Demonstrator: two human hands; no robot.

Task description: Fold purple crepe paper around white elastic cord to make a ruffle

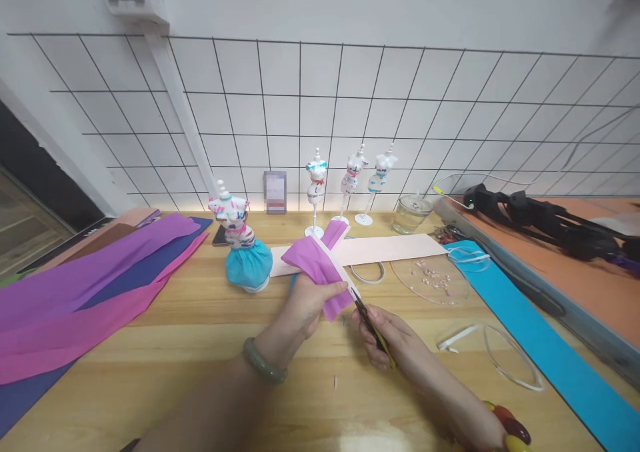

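My left hand (309,305) is closed around a folded piece of purple crepe paper (311,259), its thumb pressing on a white strip (330,260) that runs along the paper. In my right hand (385,335) is a pair of dark scissors (369,322) with some yellow on the handle. The blades meet the strip's lower end, just beside my left thumb. To the left stands a small white dress form (235,220) wearing a blue gathered skirt (249,265). Behind the purple paper lies a long pale pink strip (395,247).
Three more mini dress forms (316,179) stand near the tiled wall. At right are a glass jar (413,213), a clear plate (407,285) of small beads, a blue sheet (530,332) and a white ribbon (510,372). Coloured paper sheets (100,272) lie at left.
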